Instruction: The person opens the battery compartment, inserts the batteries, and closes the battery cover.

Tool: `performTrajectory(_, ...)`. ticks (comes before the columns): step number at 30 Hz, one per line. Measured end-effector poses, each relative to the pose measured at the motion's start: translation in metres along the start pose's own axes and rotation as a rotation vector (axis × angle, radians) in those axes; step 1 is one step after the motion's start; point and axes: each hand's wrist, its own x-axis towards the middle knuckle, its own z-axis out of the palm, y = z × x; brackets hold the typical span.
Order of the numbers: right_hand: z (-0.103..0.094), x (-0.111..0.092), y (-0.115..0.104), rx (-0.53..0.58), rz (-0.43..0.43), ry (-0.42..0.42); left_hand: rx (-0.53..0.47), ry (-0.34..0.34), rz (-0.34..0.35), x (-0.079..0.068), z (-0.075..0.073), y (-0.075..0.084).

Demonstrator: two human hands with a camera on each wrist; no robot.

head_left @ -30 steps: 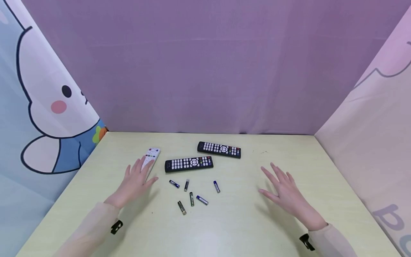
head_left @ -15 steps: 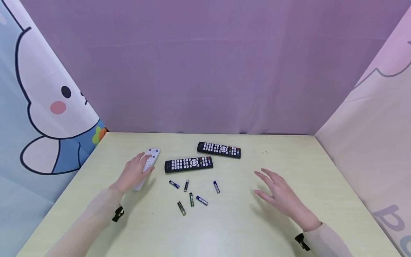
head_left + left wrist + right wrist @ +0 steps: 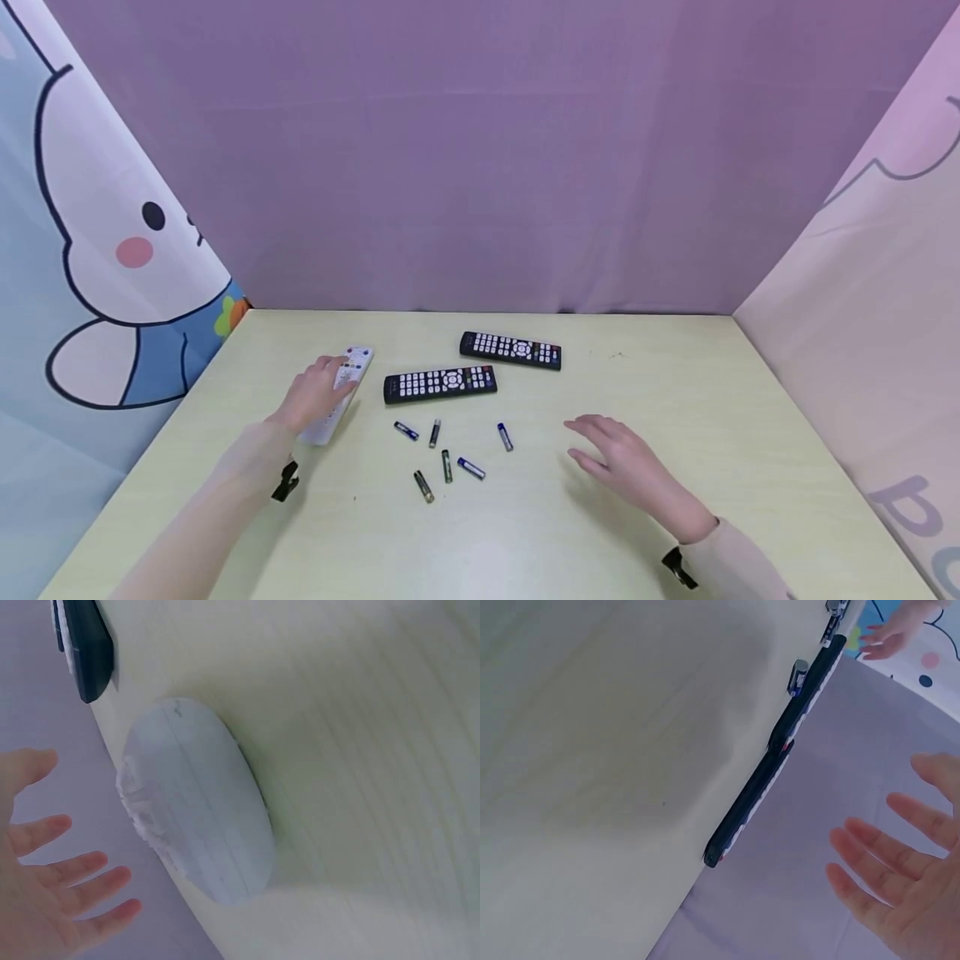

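Observation:
My left hand (image 3: 311, 396) hovers over a white remote control (image 3: 324, 429) at the table's left, its fingers loosely spread. The left wrist view shows those fingers apart from the white remote, which lies end-on with a clear-looking crinkled front. To the right, my right hand (image 3: 622, 462) hangs above the table with relaxed fingers and nothing in them. Two black remotes lie buttons up, the nearer black remote (image 3: 440, 383) left of the farther black remote (image 3: 510, 350). Several small batteries are scattered in front of them, among them a blue-and-silver battery (image 3: 471, 468) and a dark battery (image 3: 423, 486).
The pale table (image 3: 480, 550) ends at a purple cloth wall (image 3: 480, 167) at the back. A cartoon-printed panel (image 3: 97, 208) borders the left side, and a pale panel (image 3: 870, 350) borders the right.
My right hand has moved left and a little nearer, towards the batteries. My left hand has drawn slightly back and lower over the white remote, its fingers less spread. Remotes and batteries stay put.

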Motion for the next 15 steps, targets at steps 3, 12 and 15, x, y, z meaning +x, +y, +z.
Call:
performTrajectory(3,0.003,0.002,-0.004,0.007,-0.002,-0.01,-0.002,-0.031,-0.03,0.004,0.001,0.0)
performTrajectory(12,0.01,0.009,-0.014,0.032,-0.026,-0.035,0.075,-0.026,0.02,0.012,0.01,-0.005)
performTrajectory(15,0.013,0.011,-0.017,0.043,-0.048,-0.031,0.078,-0.03,0.021,0.013,0.014,-0.008)
